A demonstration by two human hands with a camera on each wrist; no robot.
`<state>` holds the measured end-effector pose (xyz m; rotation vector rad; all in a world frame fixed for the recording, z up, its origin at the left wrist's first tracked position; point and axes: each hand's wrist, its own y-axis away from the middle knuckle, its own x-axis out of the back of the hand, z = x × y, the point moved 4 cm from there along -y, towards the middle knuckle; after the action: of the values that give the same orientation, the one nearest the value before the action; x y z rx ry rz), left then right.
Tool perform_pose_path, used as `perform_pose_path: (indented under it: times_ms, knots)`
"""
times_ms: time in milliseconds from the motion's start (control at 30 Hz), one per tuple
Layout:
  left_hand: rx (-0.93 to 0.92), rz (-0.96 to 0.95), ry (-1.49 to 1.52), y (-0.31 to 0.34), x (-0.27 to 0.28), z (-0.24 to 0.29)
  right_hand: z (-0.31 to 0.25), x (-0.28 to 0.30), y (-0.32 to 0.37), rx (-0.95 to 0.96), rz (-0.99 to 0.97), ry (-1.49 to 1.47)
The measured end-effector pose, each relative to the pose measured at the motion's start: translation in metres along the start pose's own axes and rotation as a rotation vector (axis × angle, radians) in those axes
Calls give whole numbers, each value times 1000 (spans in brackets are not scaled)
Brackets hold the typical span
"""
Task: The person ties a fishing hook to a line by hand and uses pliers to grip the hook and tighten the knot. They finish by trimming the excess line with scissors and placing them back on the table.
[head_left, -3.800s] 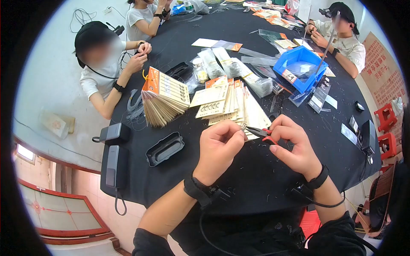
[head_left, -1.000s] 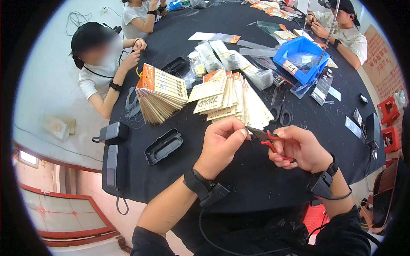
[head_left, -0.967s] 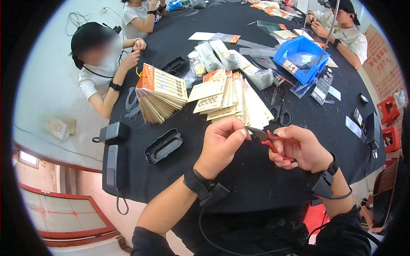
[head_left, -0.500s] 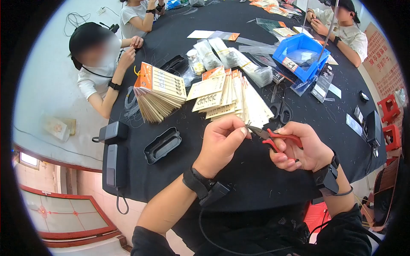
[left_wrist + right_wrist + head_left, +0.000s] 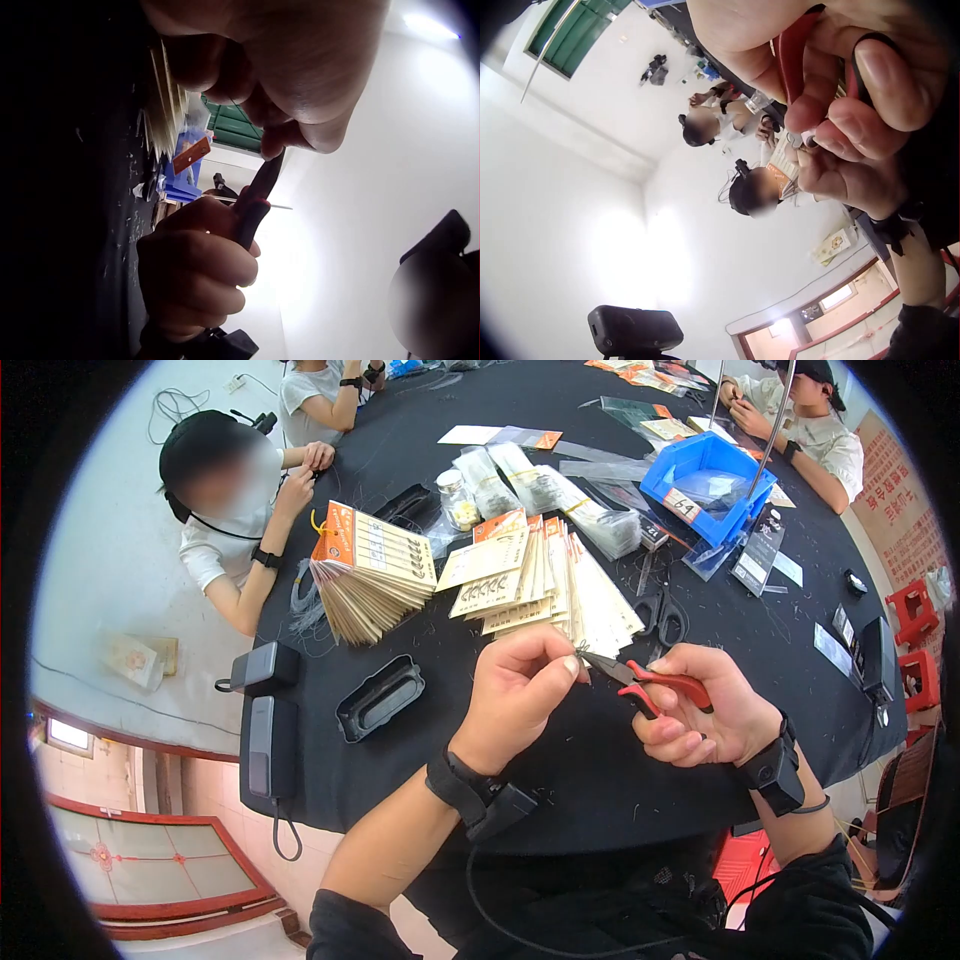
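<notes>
In the head view the right hand (image 5: 712, 705) grips red-handled pliers (image 5: 640, 682), whose dark jaws point left at the left hand's fingertips. The left hand (image 5: 520, 695) pinches something tiny between thumb and forefinger at the jaw tips; it is too small to make out there. A small metal loop (image 5: 794, 139) shows between the hands in the right wrist view. Just beyond the left hand lie fanned cream cards (image 5: 540, 575), some bearing rows of dark hooks. Fingers hide part of the pliers' handles in the left wrist view.
A thick card bundle (image 5: 375, 575) and black tray (image 5: 380, 698) lie left. Black scissors (image 5: 662, 618) are beyond the right hand, with a blue bin (image 5: 705, 490) farther back. Clear bags (image 5: 560, 500) and a jar (image 5: 457, 500) lie behind the cards. Other people sit around the table.
The right hand has turned on the pliers since the earliest frame, and the handles have spread apart over the last second. The left hand keeps its pinch nearly in place.
</notes>
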<state>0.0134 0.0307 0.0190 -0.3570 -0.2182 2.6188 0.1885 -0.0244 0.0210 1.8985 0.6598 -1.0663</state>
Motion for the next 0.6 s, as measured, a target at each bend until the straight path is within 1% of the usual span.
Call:
perform_pose_path:
  times_ms: [67,167,200,233,267,333,367,433,500,600]
  knots:
    - [-10,-5,3,-1,0,-2,1,-1,-1,-7,-7,-33]
    - [131,19,93,0,0,-8,21,-10,-5,-266,-112,25]
    - [123,-9,143,4,-4,-8,29,-14,-10,-247,-86,58]
    - [117,-42,192,8,-9,-7,26,-18,-10,-189,-72,118]
    - [111,-19,315,9,-14,-4,21,-19,-5,-135,-73,124]
    - [159,43,410,4,-6,-5,8,-19,5,-54,-100,128]
    - [180,75,459,2,-2,-5,3,-14,7,2,-74,122]
    - [186,112,447,-2,1,-5,-5,-7,5,138,14,125]
    - [187,124,435,-3,1,-4,-7,-7,6,160,11,140]
    - [155,149,254,-2,-1,-1,-9,-8,6,188,15,155]
